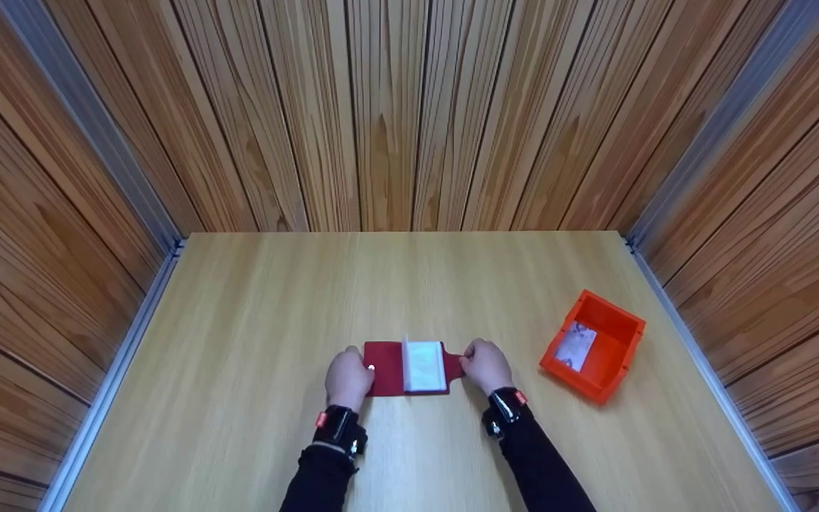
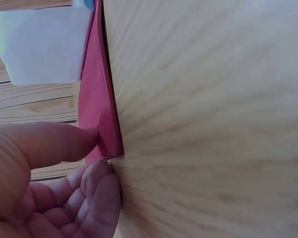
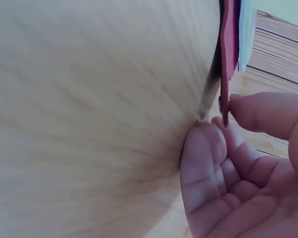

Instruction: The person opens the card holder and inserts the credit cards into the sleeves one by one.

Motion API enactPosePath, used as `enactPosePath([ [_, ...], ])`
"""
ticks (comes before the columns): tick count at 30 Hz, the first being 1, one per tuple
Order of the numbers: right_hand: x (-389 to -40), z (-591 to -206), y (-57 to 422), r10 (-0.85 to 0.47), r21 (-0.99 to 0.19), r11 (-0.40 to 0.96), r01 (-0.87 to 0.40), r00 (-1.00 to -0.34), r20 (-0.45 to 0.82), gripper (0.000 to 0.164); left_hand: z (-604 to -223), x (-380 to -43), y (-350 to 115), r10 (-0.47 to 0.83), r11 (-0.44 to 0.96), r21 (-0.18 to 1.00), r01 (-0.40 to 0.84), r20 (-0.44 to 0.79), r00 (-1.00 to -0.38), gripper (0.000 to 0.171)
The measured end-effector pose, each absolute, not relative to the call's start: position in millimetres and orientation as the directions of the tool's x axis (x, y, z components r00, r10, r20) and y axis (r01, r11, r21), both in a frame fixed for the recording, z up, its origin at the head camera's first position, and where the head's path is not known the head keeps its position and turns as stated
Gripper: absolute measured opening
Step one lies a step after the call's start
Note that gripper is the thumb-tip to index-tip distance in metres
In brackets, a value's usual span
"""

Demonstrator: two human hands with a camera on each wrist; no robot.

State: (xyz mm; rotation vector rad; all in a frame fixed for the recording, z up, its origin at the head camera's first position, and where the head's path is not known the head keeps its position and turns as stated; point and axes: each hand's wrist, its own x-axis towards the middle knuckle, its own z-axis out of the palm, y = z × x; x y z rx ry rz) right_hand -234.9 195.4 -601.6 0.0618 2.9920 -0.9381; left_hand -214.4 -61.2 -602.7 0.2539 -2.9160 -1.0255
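Observation:
A red card holder (image 1: 386,382) lies spread open on the table between the two hands. Clear plastic sleeves (image 1: 425,368) cover its right half, and one sleeve stands up near the fold. My left hand (image 1: 348,379) pinches the left edge of the cover; in the left wrist view its thumb presses on the red cover (image 2: 97,109), with the fingers curled at the edge. On the other side, my right hand (image 1: 489,366) pinches the narrow closing tab (image 1: 454,365). In the right wrist view, the thumb lies against the tab (image 3: 225,96), which has a snap on its underside.
To the right stands an orange plastic box (image 1: 612,341), turned at an angle, with a printed card (image 1: 576,346) inside against its left wall. Wood-plank walls (image 1: 388,128) and metal rails (image 1: 121,348) border the light wooden table (image 1: 274,299).

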Motion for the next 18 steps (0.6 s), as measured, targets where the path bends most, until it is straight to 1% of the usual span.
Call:
enactPosePath([
  [3, -235.3, -600.0, 192.8, 0.029, -0.575, 0.818, 0.009, -0.999, 0.026, 0.009, -602.6, -214.1, -62.0, -0.164, 0.768, 0.628, -0.13, -0.004, -0.986, 0.018],
  [10, -237.7, -595.3, 180.4, -0.055, -0.559, 0.809, -0.18, -0.971, 0.234, 0.007, -603.1, -214.3, -63.1, -0.173, 0.762, 0.632, -0.139, -0.008, -0.985, 0.021],
  [14, -236.9, -590.1, 171.4, -0.092, -0.559, 0.793, -0.244, -0.954, 0.287, 0.008, -603.6, -213.9, -62.2, -0.175, 0.762, 0.631, -0.145, -0.015, -0.984, 0.02],
  [18, -235.5, -586.0, 162.7, -0.164, -0.548, 0.771, -0.323, -0.933, 0.32, 0.01, -603.4, -213.3, -61.4, -0.174, 0.761, 0.633, -0.143, -0.013, -0.985, 0.021],
])
